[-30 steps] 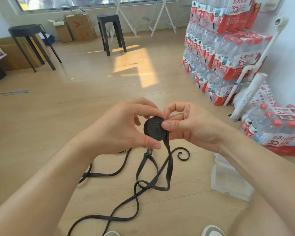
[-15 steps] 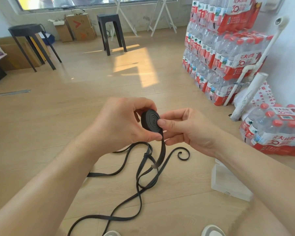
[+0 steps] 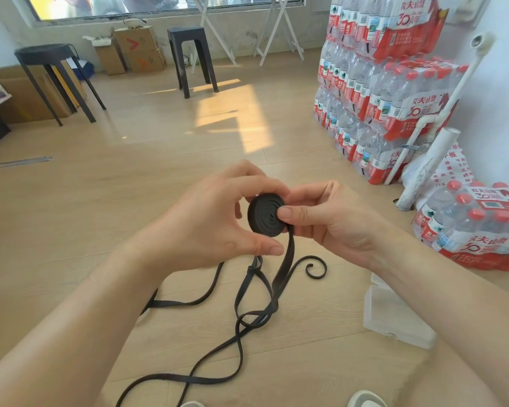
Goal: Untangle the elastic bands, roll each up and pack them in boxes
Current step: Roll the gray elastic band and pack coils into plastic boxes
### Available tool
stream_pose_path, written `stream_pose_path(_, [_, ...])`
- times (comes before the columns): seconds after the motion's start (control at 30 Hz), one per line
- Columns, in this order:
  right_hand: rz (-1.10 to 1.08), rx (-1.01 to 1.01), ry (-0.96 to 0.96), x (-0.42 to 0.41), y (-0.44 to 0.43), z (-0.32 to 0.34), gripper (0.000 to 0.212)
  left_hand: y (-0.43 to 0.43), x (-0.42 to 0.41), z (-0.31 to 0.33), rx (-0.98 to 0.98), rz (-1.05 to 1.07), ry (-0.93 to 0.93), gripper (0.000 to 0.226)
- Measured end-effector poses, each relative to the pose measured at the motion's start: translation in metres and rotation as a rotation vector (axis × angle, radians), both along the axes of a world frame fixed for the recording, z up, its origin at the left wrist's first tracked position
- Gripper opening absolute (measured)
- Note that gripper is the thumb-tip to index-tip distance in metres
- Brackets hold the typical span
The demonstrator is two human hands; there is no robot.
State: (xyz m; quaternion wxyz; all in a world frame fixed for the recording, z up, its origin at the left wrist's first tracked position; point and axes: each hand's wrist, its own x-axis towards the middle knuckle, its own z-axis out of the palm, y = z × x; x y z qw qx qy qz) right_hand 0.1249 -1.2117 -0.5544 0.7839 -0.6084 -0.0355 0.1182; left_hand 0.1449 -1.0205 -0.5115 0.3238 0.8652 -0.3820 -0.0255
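Above the wooden floor [image 3: 100, 207], at mid-frame, two hands hold one rolled coil [image 3: 263, 215] of black elastic band, its flat spiral face turned to the camera. The left hand [image 3: 218, 221] grips it, thumb below and fingers curled over the top; the right hand [image 3: 329, 221] pinches it, thumb on the face. From the coil's lower right edge the loose tail [image 3: 285, 265] hangs down, then loops across the floor toward the camera, cut off at the bottom edge and partly hidden behind the left forearm. Whether those loops are one band or several is unclear. One clear box [image 3: 394, 321] lies to the right, half covered by the right forearm.

You face a pale wood floor [image 3: 106, 201], sunlit below the window [image 3: 165, 4]; black stools [image 3: 193, 54], cardboard boxes [image 3: 135, 48].
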Motion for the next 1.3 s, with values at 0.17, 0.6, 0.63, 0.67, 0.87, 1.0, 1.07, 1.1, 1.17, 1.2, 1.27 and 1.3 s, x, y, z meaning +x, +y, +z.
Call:
stream_pose_path(0.17, [0.02, -0.014, 0.022, -0.001, -0.001, -0.002, 0.054, 0.001, 0.001, 0.0, 0.016, 0.002, -0.087, 0.056])
stream_pose_path(0.6, [-0.003, 0.029, 0.064, -0.001, 0.002, -0.003, 0.033, -0.003, 0.005, -0.011, -0.041, 0.12, -0.301, 0.049])
stream_pose_path(0.63, [-0.002, 0.031, 0.058, -0.001, 0.002, -0.003, 0.035, -0.004, 0.004, -0.012, -0.037, 0.122, -0.297, 0.05])
stream_pose_path(0.67, [-0.005, 0.027, 0.05, -0.001, 0.002, -0.003, 0.038, -0.004, 0.004, -0.013, -0.035, 0.123, -0.295, 0.051])
stream_pose_path(0.87, [-0.014, 0.026, 0.03, -0.002, 0.004, -0.005, 0.045, -0.007, 0.003, -0.015, -0.022, 0.125, -0.318, 0.052])
stream_pose_path(1.0, [-0.004, 0.071, 0.054, -0.003, 0.003, -0.001, 0.047, -0.008, 0.001, -0.014, -0.053, 0.122, -0.301, 0.057])
stream_pose_path(1.07, [0.003, 0.104, 0.068, -0.003, 0.003, -0.001, 0.046, -0.01, -0.001, -0.013, -0.076, 0.124, -0.278, 0.061])
stream_pose_path(1.1, [0.012, 0.121, 0.075, -0.003, 0.003, -0.001, 0.044, -0.01, -0.002, -0.012, -0.09, 0.127, -0.264, 0.062])
stream_pose_path(1.17, [0.035, 0.138, 0.079, -0.003, 0.002, -0.001, 0.047, -0.011, -0.003, -0.012, -0.106, 0.132, -0.242, 0.063])
stream_pose_path(1.2, [0.049, 0.135, 0.076, -0.003, 0.002, 0.0, 0.05, -0.011, -0.004, -0.012, -0.107, 0.135, -0.229, 0.064])
stream_pose_path(1.27, [0.073, 0.117, 0.056, -0.002, 0.0, -0.001, 0.046, -0.013, -0.006, -0.014, -0.1, 0.144, -0.17, 0.066])
stream_pose_path(1.3, [0.083, 0.11, 0.04, -0.002, 0.0, -0.001, 0.041, -0.013, -0.007, -0.014, -0.099, 0.141, -0.131, 0.068])
